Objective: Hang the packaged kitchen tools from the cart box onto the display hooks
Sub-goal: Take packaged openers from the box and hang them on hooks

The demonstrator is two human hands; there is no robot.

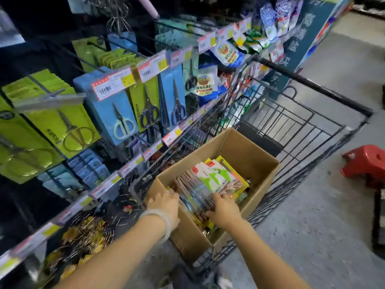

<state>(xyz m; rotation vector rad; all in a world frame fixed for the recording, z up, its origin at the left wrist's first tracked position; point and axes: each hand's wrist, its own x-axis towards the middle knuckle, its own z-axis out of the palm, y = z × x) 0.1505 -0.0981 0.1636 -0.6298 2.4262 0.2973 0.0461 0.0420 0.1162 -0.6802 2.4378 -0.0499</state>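
Reaching into box [245,151] | both hands [224,208] on packaged tools [200,192]

Two bare forearms, no sleeves.
A pale, translucent, smooth bangle [164,222] circles the left wrist; right wrist unadorned.

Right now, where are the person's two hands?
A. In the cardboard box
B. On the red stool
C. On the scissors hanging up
A: both the left hand and right hand reach into the cardboard box, touching the packaged tools inside.
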